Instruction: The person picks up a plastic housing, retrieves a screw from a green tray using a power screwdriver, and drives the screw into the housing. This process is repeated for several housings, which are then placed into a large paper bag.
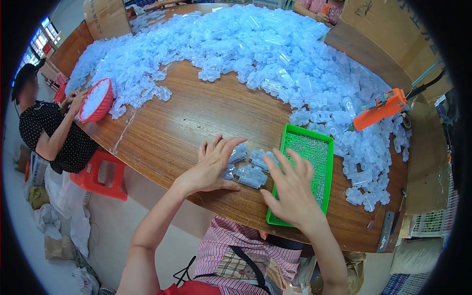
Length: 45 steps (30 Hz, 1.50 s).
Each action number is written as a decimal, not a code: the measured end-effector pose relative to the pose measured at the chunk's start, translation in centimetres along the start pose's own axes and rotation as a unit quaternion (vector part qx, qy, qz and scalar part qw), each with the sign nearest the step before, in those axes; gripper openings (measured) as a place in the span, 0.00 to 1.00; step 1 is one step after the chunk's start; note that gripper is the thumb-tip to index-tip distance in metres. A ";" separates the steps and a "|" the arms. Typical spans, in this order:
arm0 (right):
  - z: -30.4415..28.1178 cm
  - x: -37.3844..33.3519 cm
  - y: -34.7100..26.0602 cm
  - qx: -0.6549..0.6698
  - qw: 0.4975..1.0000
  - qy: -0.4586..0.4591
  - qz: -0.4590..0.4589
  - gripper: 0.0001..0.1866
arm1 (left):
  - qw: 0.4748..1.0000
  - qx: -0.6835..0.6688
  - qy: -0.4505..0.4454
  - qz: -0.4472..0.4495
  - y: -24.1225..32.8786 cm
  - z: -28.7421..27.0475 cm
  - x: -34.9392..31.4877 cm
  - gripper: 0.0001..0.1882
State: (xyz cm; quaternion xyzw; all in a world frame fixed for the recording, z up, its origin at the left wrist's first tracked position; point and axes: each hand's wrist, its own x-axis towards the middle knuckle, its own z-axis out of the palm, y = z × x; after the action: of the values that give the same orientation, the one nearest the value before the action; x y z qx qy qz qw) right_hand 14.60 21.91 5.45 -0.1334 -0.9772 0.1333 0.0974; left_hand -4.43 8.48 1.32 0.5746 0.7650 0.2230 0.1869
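Several clear plastic parts [251, 175] lie in a small group on the brown table before me. My left hand [212, 164] is at their left side, fingers spread and curved, the nearest parts partly hidden behind it. On the other side my right hand [293, 189] hovers with fingers apart, between the parts and a green tray [288, 129]. Many tiny silvery pieces [314, 152], probably screws, fill the tray. Neither hand appears to grip anything.
A big heap of clear plastic parts [255, 39] curves around the table's far side. An orange power screwdriver [381, 109] hangs at the right. At the left a person [54, 123] handles a red basket [110, 101] near a red stool [101, 174]. Cardboard [393, 29] borders the right.
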 end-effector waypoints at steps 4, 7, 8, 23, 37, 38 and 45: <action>3.8 3.4 -0.3 -0.063 0.997 -0.038 -0.005 0.43 | 0.996 -0.076 0.041 0.013 -1.1 -0.6 -0.4 0.51; 4.6 4.4 -0.6 -0.062 0.996 -0.063 -0.015 0.42 | 0.991 -0.091 0.101 0.008 -1.8 -0.5 -0.7 0.48; 4.7 4.7 -0.7 -0.037 0.996 -0.083 -0.017 0.41 | 0.990 -0.091 0.104 0.005 -2.1 -0.4 -0.8 0.48; 5.0 5.5 0.5 0.255 0.962 0.094 0.016 0.37 | 0.636 -0.742 0.197 -0.078 -2.3 0.1 -1.0 0.39; -6.1 -15.4 2.3 0.741 0.570 0.237 0.264 0.43 | 0.355 -0.900 -0.235 -0.090 18.6 6.0 -0.6 0.41; -6.7 -17.7 2.5 0.725 0.574 0.248 0.291 0.42 | 0.351 -0.888 -0.273 -0.113 19.9 7.0 -0.5 0.40; -7.9 -31.6 2.5 0.346 0.637 0.140 0.674 0.28 | 0.432 -0.792 -0.382 -0.202 26.3 16.2 -0.7 0.34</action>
State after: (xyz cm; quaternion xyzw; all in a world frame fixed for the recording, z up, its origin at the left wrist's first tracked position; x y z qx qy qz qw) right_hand 46.82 17.04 7.35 -0.7289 -0.4728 0.4701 0.1553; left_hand 25.47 16.20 2.55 0.0304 0.1986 0.4449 0.8727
